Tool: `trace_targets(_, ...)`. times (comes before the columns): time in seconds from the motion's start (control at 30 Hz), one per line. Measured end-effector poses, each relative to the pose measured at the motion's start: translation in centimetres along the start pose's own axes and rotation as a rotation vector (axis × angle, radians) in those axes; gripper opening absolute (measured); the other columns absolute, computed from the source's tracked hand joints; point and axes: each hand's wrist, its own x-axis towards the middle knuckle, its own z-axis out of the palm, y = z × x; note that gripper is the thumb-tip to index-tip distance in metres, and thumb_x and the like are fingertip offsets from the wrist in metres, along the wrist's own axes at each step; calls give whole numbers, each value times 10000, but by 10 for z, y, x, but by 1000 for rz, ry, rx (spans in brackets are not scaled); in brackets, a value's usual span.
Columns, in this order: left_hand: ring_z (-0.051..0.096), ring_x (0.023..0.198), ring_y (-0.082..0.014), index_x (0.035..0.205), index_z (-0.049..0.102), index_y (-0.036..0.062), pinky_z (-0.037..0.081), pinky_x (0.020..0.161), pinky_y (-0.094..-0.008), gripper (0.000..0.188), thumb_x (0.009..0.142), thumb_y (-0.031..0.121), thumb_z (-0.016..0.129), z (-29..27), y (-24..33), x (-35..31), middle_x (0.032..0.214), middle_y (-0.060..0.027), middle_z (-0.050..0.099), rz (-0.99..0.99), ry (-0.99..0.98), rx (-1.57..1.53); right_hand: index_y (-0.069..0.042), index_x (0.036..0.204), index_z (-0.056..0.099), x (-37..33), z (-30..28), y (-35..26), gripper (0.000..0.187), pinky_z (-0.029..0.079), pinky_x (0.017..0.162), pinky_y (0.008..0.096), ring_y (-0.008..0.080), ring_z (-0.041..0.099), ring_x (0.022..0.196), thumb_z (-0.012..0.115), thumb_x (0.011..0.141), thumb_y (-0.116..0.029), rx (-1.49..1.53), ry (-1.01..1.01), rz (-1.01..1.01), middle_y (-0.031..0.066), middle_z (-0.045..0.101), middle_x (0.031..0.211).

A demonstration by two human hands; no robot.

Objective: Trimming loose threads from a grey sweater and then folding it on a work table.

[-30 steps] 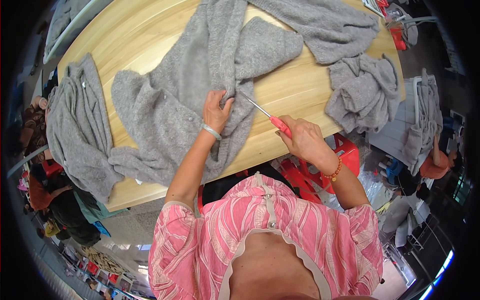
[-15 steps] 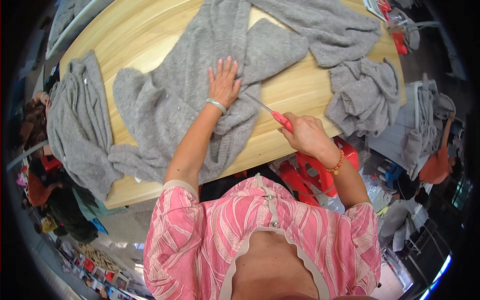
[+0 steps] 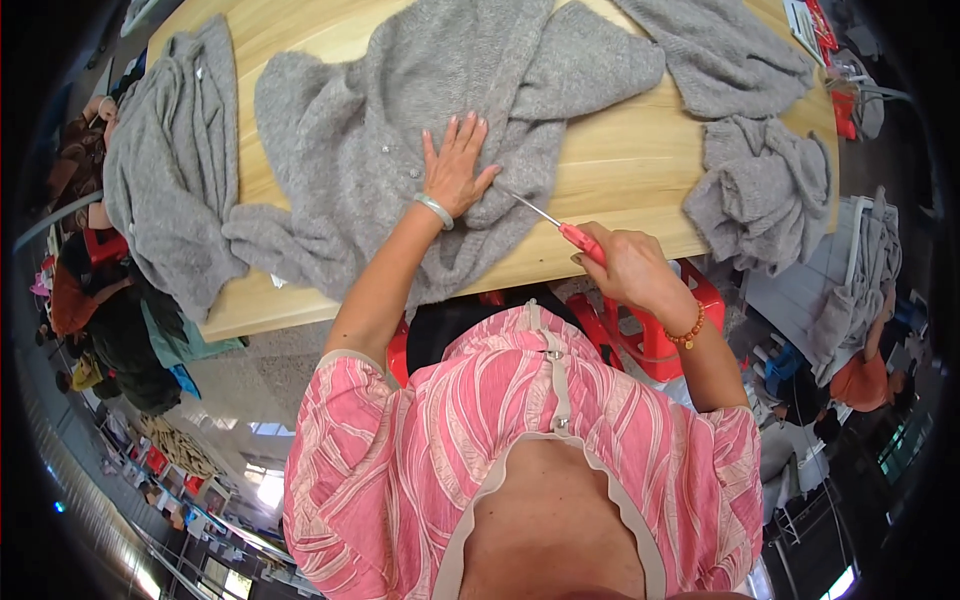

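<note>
A fuzzy grey knitted garment with small buttons, apparently a cardigan [image 3: 330, 160], is spread on the wooden table in front of me. My left hand [image 3: 458, 170] lies flat on it with fingers outstretched, pressing on the knit beside the buttons. My right hand [image 3: 635, 265] is closed around the red handle of a thin metal-shafted tool [image 3: 583, 243]. The shaft points up and left, and its tip is at the knit just right of my left hand. What kind of end the tip has is too small to tell.
More grey knitwear lies at the table's left [image 3: 175, 170], far right [image 3: 730, 60] and right edge [image 3: 765, 195]. A red plastic stool [image 3: 680, 345] stands under the near edge of the wooden table [image 3: 620, 180]. Other people sit beyond both sides, one at a grey-covered side table [image 3: 790, 290].
The view has shifted, so the table sits higher in the picture. The cardigan's middle looks more spread open, with buttons plainer beside my left hand. Both hands keep their pose; the tool stays held.
</note>
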Motion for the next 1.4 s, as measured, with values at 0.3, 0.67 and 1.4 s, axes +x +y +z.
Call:
trace_targets(0.3,161,1356,-384,1357,387,165,28,1005,-686,640,803,412,591,0,23,-127,1463,-108,259,-53,4,196,-63,1024,547,-45,33,-35,268,458,645,459,377,592,719,585,838,-253,-12,97,26,209,599,725)
trace_targets(0.67,497,1040,-374,1036,568,61,432,824,-425,299,749,96,644,13,53,-181,1304,-223,380,-40,207,-290,-91,1053,534,-87,34,-30,274,456,659,464,375,593,747,584,838,-254,-53,111,80,200,604,755)
trace_targets(1.4,570,794,-389,1222,448,64,475,674,-448,579,734,246,702,-47,336,-77,962,-195,551,230,-129,59,-3,859,567,-310,-59,161,246,474,632,469,370,619,718,546,795,-240,119,163,91,183,629,718)
